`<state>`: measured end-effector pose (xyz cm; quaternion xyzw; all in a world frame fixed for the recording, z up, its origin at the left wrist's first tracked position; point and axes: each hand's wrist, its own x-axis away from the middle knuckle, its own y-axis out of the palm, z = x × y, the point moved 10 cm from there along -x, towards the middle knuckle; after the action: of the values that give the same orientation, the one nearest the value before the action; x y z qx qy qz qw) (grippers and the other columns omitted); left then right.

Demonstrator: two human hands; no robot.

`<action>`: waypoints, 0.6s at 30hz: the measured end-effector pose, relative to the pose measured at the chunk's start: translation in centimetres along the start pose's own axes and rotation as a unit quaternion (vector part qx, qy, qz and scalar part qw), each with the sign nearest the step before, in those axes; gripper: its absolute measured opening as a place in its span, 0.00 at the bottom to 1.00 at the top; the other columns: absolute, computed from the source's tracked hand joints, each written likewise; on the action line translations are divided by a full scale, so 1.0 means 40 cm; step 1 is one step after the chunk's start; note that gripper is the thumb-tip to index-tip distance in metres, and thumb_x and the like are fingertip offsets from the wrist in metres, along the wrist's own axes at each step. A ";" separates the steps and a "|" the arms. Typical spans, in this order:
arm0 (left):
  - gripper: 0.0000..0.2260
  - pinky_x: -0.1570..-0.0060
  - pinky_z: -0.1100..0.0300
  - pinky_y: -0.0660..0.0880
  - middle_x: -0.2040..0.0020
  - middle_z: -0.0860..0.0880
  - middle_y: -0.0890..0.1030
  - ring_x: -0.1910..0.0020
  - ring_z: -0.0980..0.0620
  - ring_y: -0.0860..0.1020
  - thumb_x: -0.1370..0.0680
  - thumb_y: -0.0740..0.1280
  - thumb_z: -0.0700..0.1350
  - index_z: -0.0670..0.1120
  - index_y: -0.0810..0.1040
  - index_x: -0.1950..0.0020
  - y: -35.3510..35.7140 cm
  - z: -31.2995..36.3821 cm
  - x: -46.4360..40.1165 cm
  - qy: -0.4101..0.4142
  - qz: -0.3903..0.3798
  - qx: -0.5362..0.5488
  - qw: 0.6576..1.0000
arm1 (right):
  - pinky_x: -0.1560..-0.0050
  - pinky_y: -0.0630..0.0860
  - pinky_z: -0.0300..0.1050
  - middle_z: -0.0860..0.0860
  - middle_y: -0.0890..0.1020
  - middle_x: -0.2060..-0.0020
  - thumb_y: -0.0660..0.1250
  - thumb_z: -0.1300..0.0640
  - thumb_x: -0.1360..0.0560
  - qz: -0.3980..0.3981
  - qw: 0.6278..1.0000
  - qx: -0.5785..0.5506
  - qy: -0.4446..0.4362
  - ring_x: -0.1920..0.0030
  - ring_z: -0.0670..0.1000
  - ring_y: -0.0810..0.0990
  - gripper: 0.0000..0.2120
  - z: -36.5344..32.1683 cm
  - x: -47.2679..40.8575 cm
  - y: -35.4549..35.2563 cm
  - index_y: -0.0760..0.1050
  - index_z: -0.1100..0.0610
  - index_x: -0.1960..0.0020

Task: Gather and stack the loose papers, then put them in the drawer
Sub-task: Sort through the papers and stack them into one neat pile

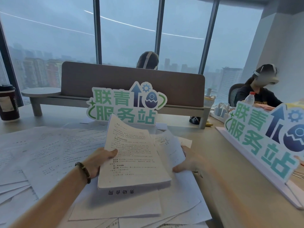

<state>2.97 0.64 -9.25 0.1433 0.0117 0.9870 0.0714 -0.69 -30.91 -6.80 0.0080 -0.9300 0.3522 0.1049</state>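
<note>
both hands hold the stack of papers (131, 162) above the worktop's (230, 162) near middle: left hand (100, 160) grip pinching its left edge, right hand (189, 163) grip closed on the right side, likely to square the sheets. its long axis runs away from the person, far end tilted up. loose sheets (41, 148) lie scattered toward the left edge.

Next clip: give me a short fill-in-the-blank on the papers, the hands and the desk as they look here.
1. The stack of papers is held by ____ hands, the left hand and the right hand.
2. A beaded bracelet sits on the ____ wrist.
3. The dark coffee cup stands at the far ____ of the desk.
4. Loose sheets on the desk lie mostly to the ____ of the held stack.

Missing words: both; left; left; left
</note>
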 end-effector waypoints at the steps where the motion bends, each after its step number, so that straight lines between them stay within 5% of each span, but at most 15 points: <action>1: 0.10 0.50 0.41 0.79 0.45 0.36 0.83 0.47 0.34 0.81 0.19 0.63 0.39 0.37 0.77 0.40 -0.001 0.000 -0.001 -0.001 0.000 0.003 1.000 | 0.38 0.74 0.51 0.50 0.75 0.41 0.80 0.62 0.34 0.003 1.000 0.003 0.001 0.38 0.55 0.74 0.41 -0.006 0.007 -0.003 0.63 0.52 0.28; 5: 0.10 0.50 0.41 0.79 0.46 0.36 0.83 0.48 0.35 0.82 0.19 0.63 0.38 0.37 0.77 0.41 0.009 -0.004 0.002 -0.002 -0.004 0.009 1.000 | 0.40 0.69 0.43 0.47 0.72 0.38 0.79 0.59 0.32 -0.019 0.998 0.043 -0.049 0.40 0.48 0.69 0.39 -0.047 0.019 0.020 0.61 0.49 0.28; 8: 0.09 0.50 0.42 0.79 0.46 0.37 0.83 0.48 0.36 0.82 0.19 0.63 0.38 0.37 0.78 0.41 0.019 -0.005 0.003 0.002 -0.013 0.009 1.000 | 0.42 0.66 0.40 0.38 0.70 0.46 0.80 0.62 0.33 -0.028 0.997 0.028 -0.062 0.38 0.47 0.69 0.39 -0.048 0.023 0.028 0.59 0.45 0.33; 14: 0.10 0.52 0.44 0.80 0.45 0.37 0.83 0.48 0.36 0.82 0.19 0.62 0.38 0.37 0.77 0.40 0.019 0.001 0.007 0.006 -0.024 0.016 1.000 | 0.34 0.72 0.53 0.47 0.75 0.42 0.82 0.62 0.36 -0.015 0.999 -0.037 0.027 0.37 0.55 0.73 0.44 0.031 -0.009 -0.005 0.65 0.48 0.26; 18: 0.10 0.48 0.42 0.78 0.43 0.36 0.82 0.46 0.35 0.81 0.19 0.62 0.38 0.37 0.77 0.39 0.016 0.001 0.010 0.002 -0.022 0.026 0.999 | 0.37 0.77 0.60 0.56 0.83 0.44 0.74 0.69 0.28 -0.041 0.988 -0.126 0.073 0.43 0.60 0.82 0.25 0.068 -0.020 -0.013 0.72 0.55 0.35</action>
<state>2.53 0.07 -9.07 0.1432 0.0404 0.9848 0.0898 -0.39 -33.13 -8.62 0.0069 -0.9559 0.2270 0.1865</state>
